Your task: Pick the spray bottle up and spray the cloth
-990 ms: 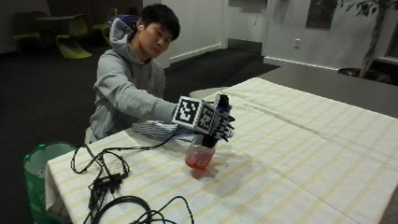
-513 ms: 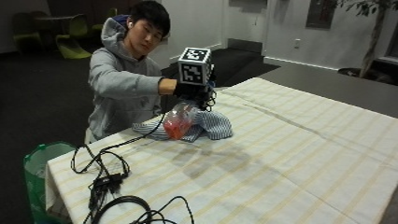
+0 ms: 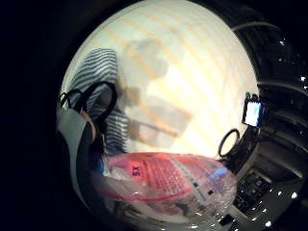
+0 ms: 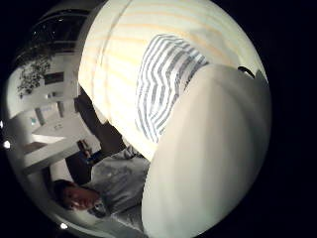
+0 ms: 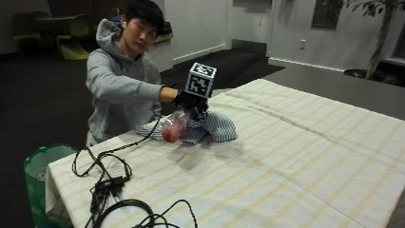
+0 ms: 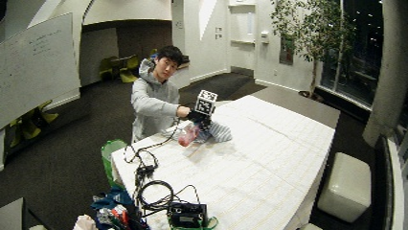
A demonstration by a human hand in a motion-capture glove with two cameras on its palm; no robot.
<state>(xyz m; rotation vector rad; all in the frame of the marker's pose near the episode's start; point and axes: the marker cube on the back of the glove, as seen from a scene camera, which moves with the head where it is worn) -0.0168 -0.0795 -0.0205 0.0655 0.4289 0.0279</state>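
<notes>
Spray bottle [image 5: 173, 131] hangs in my gloved right hand [image 5: 190, 100], lifted clear of the tabletop [image 5: 303, 161], with my fingers curled round its upper part. Its long axis tilts, the red-filled body swinging down and toward my chest while the head sits up inside my hand. Just beyond and below it lies the striped cloth [image 5: 212, 127], bunched on the tabletop near my edge. By my judgement, the nozzle has to face that cloth before I squeeze, and I cannot make out which way it points: my hand hides the trigger and head in every view.
</notes>
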